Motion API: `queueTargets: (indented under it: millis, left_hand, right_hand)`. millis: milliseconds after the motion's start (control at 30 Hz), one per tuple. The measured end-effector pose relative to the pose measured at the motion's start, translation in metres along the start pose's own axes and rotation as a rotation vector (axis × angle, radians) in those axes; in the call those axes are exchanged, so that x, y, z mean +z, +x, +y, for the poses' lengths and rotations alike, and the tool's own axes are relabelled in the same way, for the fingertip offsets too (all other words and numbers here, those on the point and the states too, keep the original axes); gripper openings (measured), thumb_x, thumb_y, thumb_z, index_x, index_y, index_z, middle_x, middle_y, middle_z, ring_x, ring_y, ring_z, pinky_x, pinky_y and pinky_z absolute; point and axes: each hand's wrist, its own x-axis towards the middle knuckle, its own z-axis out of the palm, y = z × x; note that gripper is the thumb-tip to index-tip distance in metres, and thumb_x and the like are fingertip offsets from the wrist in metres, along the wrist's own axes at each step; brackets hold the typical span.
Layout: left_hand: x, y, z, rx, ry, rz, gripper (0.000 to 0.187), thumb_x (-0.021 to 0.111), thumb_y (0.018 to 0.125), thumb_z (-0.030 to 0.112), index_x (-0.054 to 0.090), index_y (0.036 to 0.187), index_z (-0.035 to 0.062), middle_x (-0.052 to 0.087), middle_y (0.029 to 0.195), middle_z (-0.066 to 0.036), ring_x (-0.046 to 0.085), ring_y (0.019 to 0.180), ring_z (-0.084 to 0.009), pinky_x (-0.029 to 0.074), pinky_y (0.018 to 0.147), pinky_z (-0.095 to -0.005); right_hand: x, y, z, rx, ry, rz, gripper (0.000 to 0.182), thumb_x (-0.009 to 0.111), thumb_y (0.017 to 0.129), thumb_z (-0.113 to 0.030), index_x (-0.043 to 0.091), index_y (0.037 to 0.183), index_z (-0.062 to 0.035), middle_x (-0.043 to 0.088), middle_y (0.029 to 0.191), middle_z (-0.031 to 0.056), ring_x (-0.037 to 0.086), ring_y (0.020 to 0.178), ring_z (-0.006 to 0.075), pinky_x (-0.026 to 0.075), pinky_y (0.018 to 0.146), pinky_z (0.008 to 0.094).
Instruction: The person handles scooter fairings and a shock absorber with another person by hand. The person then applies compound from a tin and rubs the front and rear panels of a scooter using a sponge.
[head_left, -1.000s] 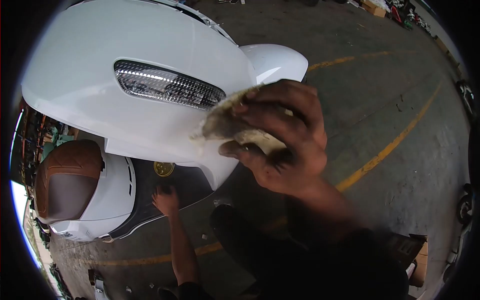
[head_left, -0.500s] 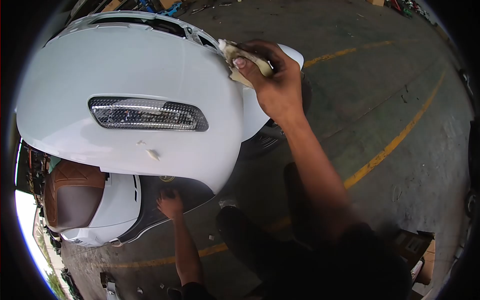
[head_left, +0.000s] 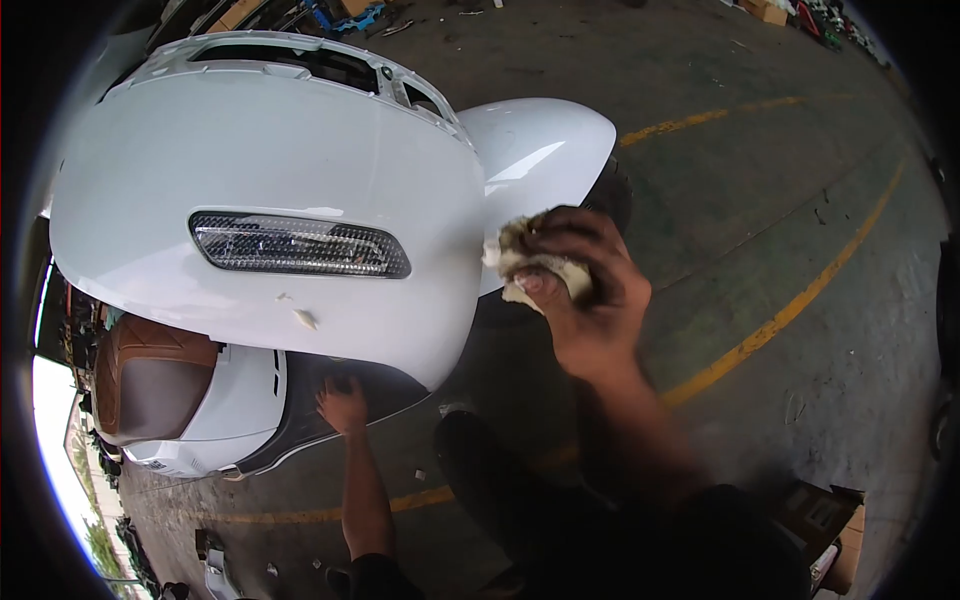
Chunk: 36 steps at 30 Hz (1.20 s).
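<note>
My right hand [head_left: 605, 300] is closed round a crumpled cream-coloured cloth [head_left: 570, 275] with dark smudges. It is beside the right edge of a white scooter's front panel [head_left: 330, 145], below the white front fender [head_left: 545, 150]. A clear ribbed lamp [head_left: 300, 243] is set in the panel. Under the lamp sits a small off-white smear [head_left: 305, 319]. Lower down, my left hand [head_left: 343, 405] rests on the scooter's dark footboard [head_left: 300, 410], its fingers spread and partly in shadow.
The scooter's brown seat [head_left: 155, 380] is at the left. Yellow lines [head_left: 770, 325] cross the grey floor. A cardboard box [head_left: 845, 550] stands at the lower right, and a small white part [head_left: 217, 575] lies at the lower left. More boxes and parts line the back.
My right hand, with the cloth, has come down from the panel's top right corner to beside its right edge, uncovering the fender. My left hand has stayed on the footboard. The view has shifted slightly.
</note>
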Motion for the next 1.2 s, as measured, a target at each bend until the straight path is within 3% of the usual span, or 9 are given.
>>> queueTargets:
  millis: [100,200,267,433,600,733,867,1000,1200]
  left_hand:
    - [-0.002,-0.003,0.005,-0.005,-0.021,0.016,0.031,0.069,0.082,0.031,0.066,0.106,0.0117,0.067,0.112,-0.011,0.058,0.114,-0.0353,0.043,0.098,-0.0543]
    - [-0.006,0.000,0.005,-0.007,-0.038,0.012,0.032,0.070,0.082,0.032,0.066,0.106,0.0115,0.067,0.112,-0.012,0.058,0.114,-0.0355,0.043,0.098,-0.0541]
    - [-0.006,-0.002,0.004,-0.012,-0.054,-0.002,0.032,0.070,0.082,0.033,0.066,0.106,0.0119,0.067,0.112,-0.013,0.057,0.114,-0.0358,0.043,0.097,-0.0545]
    - [-0.005,-0.002,0.004,0.012,-0.063,0.017,0.030,0.070,0.080,0.032,0.067,0.103,0.0127,0.066,0.109,-0.012,0.059,0.111,-0.0339,0.044,0.096,-0.0525]
    - [-0.007,-0.001,0.003,-0.015,-0.089,0.032,0.031,0.070,0.081,0.032,0.067,0.104,0.0127,0.065,0.113,-0.011,0.058,0.114,-0.0332,0.043,0.097,-0.0521]
    - [-0.015,-0.003,0.007,-0.038,-0.132,-0.036,0.032,0.069,0.081,0.032,0.066,0.107,0.0129,0.064,0.115,-0.011,0.056,0.118,-0.0329,0.041,0.102,-0.0536]
    - [0.000,-0.004,0.002,-0.025,-0.076,0.068,0.032,0.068,0.081,0.032,0.067,0.106,0.0127,0.064,0.115,-0.011,0.056,0.117,-0.0328,0.041,0.102,-0.0529]
    - [-0.012,0.000,0.005,-0.030,-0.162,0.006,0.030,0.069,0.081,0.032,0.068,0.104,0.0121,0.064,0.114,-0.012,0.057,0.116,-0.0327,0.042,0.099,-0.0515]
    - [-0.010,-0.006,0.003,-0.002,-0.169,0.034,0.030,0.069,0.081,0.031,0.068,0.103,0.0119,0.066,0.110,-0.013,0.057,0.116,-0.0330,0.042,0.100,-0.0518]
  right_hand:
    - [0.041,0.080,0.009,0.209,0.228,-0.081,0.029,0.081,0.083,-0.006,0.069,0.108,0.0021,0.066,0.114,0.0131,0.068,0.102,0.0226,0.055,0.089,0.0339]
    - [0.084,0.132,-0.001,0.062,0.214,-0.183,0.030,0.082,0.081,-0.012,0.072,0.107,-0.0008,0.072,0.104,0.0113,0.070,0.098,0.0229,0.055,0.088,0.0344]
    - [0.101,0.150,-0.011,-0.451,-0.045,-0.325,0.024,0.081,0.080,-0.013,0.075,0.101,-0.0043,0.073,0.102,0.0107,0.070,0.094,0.0278,0.054,0.086,0.0381]
    - [0.053,0.111,0.004,-0.486,-0.159,-0.460,0.024,0.078,0.073,-0.003,0.079,0.096,-0.0107,0.075,0.102,0.0052,0.066,0.099,0.0220,0.048,0.092,0.0388]
    - [-0.015,0.000,0.000,-0.269,-0.329,-0.780,0.027,0.080,0.066,0.001,0.081,0.090,-0.0123,0.074,0.101,0.0035,0.063,0.098,0.0246,0.050,0.087,0.0372]
    - [0.031,0.089,-0.085,-0.536,-0.292,-0.440,0.023,0.079,0.069,-0.002,0.079,0.088,-0.0136,0.073,0.095,0.0013,0.064,0.094,0.0245,0.050,0.085,0.0375]
    - [0.126,0.138,-0.093,-0.775,-0.315,-0.565,0.013,0.079,0.078,-0.002,0.076,0.091,-0.0042,0.072,0.094,0.0078,0.066,0.086,0.0251,0.051,0.080,0.0335]
    - [0.085,0.093,-0.068,-0.749,-0.403,-0.575,0.025,0.072,0.068,0.002,0.076,0.091,-0.0079,0.071,0.099,0.0002,0.061,0.088,0.0262,0.051,0.076,0.0369]
    - [-0.019,-0.006,-0.032,-0.615,-0.671,-0.933,0.052,0.076,0.047,-0.002,0.075,0.099,-0.0107,0.062,0.110,0.0004,0.055,0.102,0.0278,0.053,0.080,0.0392]
